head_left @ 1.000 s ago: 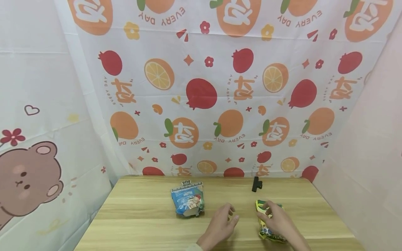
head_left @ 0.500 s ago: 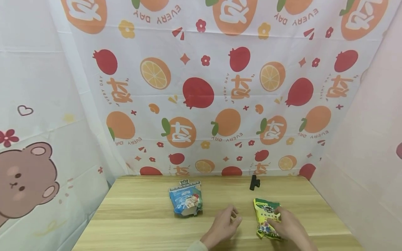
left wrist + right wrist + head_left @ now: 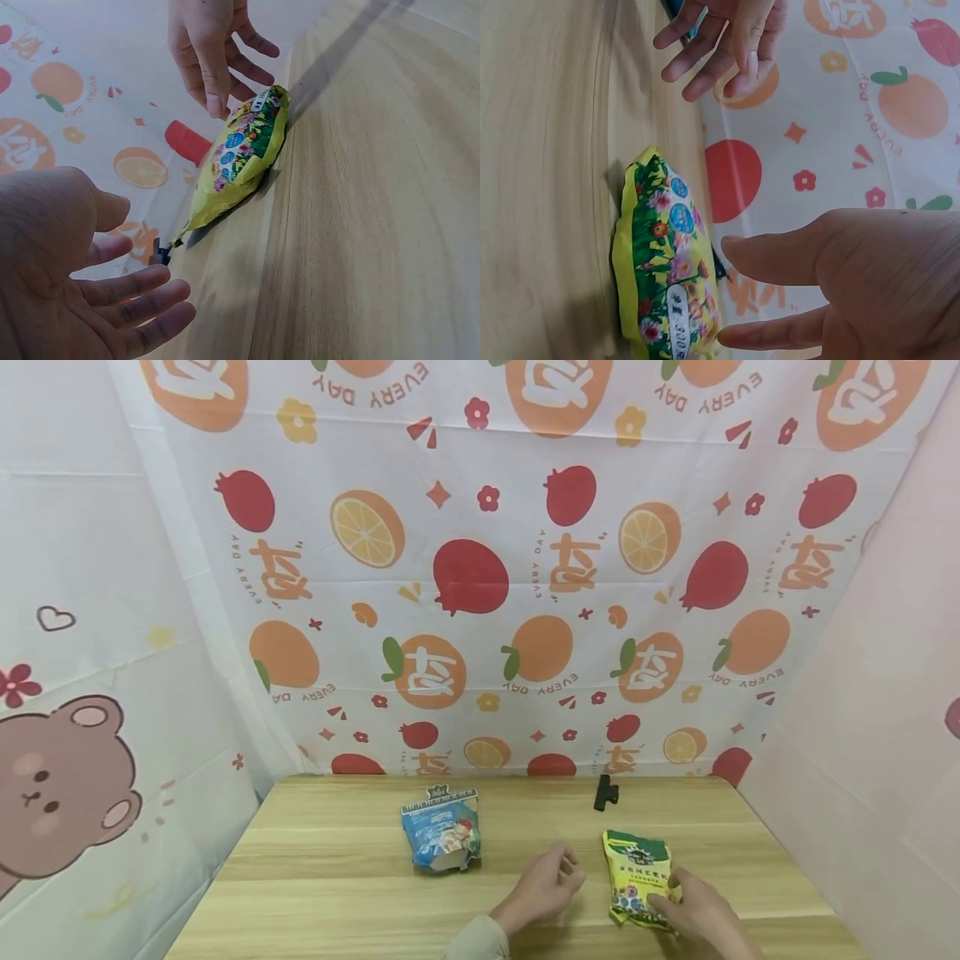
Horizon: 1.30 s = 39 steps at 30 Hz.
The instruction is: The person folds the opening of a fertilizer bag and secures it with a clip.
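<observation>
A yellow and green packet with flowers printed on it [image 3: 637, 878] lies on the wooden table at the right in the head view. Beside its right edge is my right hand [image 3: 701, 906], thumb and fingers apart; the right wrist view shows a fingertip at the packet [image 3: 671, 262], though contact is unclear. My left hand [image 3: 543, 885] hovers left of the packet, fingers loosely bent and holding nothing. In the left wrist view the left palm [image 3: 52, 255] faces the packet [image 3: 240, 154], with spread fingers.
A blue bag [image 3: 442, 835] with a piano-key strip along its top stands farther back on the left. Behind the packet lies a black clip [image 3: 606, 793]. The wooden table [image 3: 322, 877] ends at a fruit-print curtain [image 3: 480, 652].
My right hand has drawn back to the right from over the packet, uncovering more of its front. My left hand stays nearly in place. The head view has shifted slightly.
</observation>
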{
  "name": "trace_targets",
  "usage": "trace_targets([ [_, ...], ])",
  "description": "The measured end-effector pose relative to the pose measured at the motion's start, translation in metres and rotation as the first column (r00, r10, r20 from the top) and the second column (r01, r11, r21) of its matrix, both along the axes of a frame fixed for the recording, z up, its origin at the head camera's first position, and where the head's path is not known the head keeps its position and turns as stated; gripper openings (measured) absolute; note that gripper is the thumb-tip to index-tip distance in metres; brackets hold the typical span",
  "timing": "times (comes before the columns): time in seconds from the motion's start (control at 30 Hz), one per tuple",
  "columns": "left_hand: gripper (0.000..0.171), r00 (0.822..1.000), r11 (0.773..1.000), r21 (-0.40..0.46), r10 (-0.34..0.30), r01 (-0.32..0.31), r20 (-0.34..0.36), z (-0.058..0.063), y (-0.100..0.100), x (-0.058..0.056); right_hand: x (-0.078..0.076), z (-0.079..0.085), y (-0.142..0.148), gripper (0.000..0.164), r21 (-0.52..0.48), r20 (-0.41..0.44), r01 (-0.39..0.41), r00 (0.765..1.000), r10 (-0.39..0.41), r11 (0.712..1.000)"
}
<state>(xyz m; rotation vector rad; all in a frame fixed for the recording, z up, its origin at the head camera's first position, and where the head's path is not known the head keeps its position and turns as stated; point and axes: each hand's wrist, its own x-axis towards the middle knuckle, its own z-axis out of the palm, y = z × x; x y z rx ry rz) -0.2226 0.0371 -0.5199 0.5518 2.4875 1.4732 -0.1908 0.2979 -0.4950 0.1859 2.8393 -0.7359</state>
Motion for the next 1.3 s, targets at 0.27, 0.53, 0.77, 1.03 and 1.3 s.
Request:
trace_targets([
  [0.27, 0.027, 0.999, 1.0, -0.003, -0.018, 0.019, 0.03, -0.003, 0.011, -0.016, 0.002, -0.007, 0.007, 0.076, -0.032, 0.082, 0.053, 0.995, -0.051, 0.998],
  [0.53, 0.031, 0.994, 0.998, -0.023, -0.051, 0.053, 0.095, 0.0, 0.025, -0.027, 0.004, -0.019, 0.008, 0.083, -0.074, 0.098, 0.077, 0.993, -0.069, 0.994],
  [0.77, 0.037, 0.991, 0.999, -0.033, -0.03, 0.034, 0.131, -0.003, 0.04, -0.032, 0.002, -0.025, 0.013, 0.079, -0.123, 0.098, 0.074, 0.993, -0.062, 0.99],
  [1.03, 0.044, 0.989, 0.998, -0.047, -0.034, 0.041, 0.143, -0.005, 0.056, -0.036, 0.001, -0.025, 0.015, 0.081, -0.134, 0.115, 0.09, 0.991, -0.074, 0.987],
  [1.3, 0.051, 0.986, 0.993, -0.069, -0.086, 0.096, 0.14, 0.001, 0.059, -0.039, 0.001, -0.029, 0.016, 0.074, -0.202, 0.099, 0.087, 0.993, -0.068, 0.976],
])
